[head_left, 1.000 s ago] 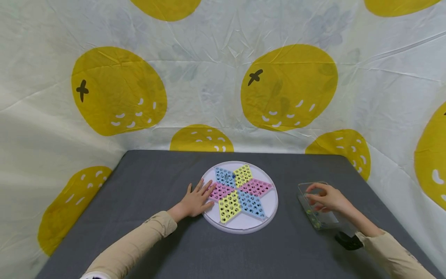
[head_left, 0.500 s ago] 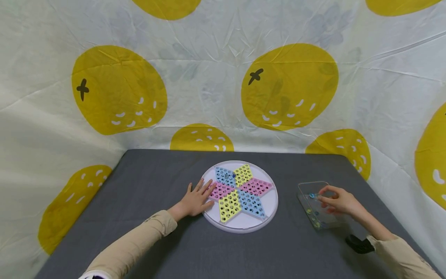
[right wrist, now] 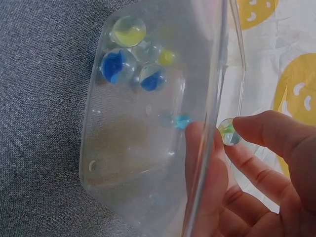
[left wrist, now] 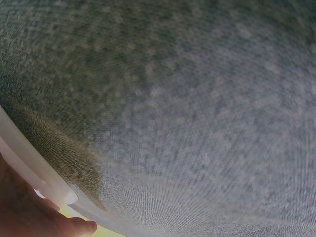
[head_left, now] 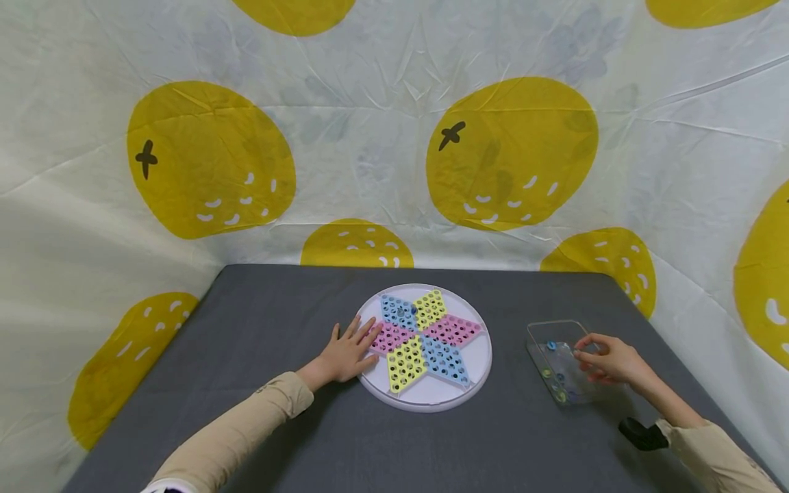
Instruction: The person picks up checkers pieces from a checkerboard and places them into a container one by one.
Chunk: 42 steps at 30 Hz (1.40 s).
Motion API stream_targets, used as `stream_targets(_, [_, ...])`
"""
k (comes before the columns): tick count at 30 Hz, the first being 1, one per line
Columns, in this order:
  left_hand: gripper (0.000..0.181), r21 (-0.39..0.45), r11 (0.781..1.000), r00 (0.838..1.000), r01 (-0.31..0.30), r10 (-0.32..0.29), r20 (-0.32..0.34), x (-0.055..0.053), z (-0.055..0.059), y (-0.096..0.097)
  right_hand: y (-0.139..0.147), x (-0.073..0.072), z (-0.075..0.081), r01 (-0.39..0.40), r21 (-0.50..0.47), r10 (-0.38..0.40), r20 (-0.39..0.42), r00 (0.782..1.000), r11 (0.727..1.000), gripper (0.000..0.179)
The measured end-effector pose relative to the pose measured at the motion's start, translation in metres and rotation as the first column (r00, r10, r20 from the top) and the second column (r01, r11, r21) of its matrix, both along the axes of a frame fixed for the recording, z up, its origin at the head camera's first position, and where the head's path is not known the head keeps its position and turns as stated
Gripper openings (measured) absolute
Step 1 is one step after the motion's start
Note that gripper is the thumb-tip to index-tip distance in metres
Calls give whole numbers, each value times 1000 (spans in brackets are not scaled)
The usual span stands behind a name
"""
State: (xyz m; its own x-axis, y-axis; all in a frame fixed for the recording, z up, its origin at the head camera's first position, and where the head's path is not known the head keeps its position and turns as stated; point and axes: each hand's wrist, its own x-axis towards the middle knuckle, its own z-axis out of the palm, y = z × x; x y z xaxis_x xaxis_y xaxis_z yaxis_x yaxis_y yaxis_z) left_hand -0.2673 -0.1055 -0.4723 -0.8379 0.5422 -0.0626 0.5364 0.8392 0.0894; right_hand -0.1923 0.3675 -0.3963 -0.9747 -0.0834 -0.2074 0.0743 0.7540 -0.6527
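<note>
My right hand (head_left: 613, 359) is above the right side of a clear plastic box (head_left: 537, 355). Between thumb and finger it pinches a clear marble (right wrist: 230, 132) with a green-yellow swirl, close to the box rim in the right wrist view. Inside the box lie several marbles, among them a yellow one (right wrist: 129, 32), a blue one (right wrist: 116, 66) and a light-blue one (head_left: 551, 346). My left hand (head_left: 345, 352) rests with spread fingers on the left edge of a round white Chinese checkers board (head_left: 479, 359). A dark blue marble (head_left: 414, 310) sits toward the board's far side.
A dark grey cloth (head_left: 296, 438) covers the table under board and box. A black band (head_left: 643, 435) is at my right wrist. Behind the table hangs a white curtain (head_left: 364, 150) with yellow fruit prints.
My right hand has drawn back to the right across the box, uncovering the light-blue marble and more of the box's inside. The left hand and the board stay where they were.
</note>
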Motion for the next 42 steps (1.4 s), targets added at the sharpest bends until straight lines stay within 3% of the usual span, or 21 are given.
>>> stream_targets(15, [61,-7,1000,1000,2,-2,9,0,-1,0,1,0,0,8,-29,-8,2,1000,1000,39])
stream_targets(23, [62,84,995,999,44,-43,-14,3,-1,-5,-6,-1,6,-2,-17,2,-11,1000,1000,40])
stream_targets(29, [62,30,999,999,28,-27,-18,-2,-5,-4,-21,-6,11,-18,-23,18,-31,999,1000,39])
stream_targets(42, [62,4,1000,1000,11,-11,-2,1,3,-1,-53,-20,21,-103,-64,98,-73,992,993,33])
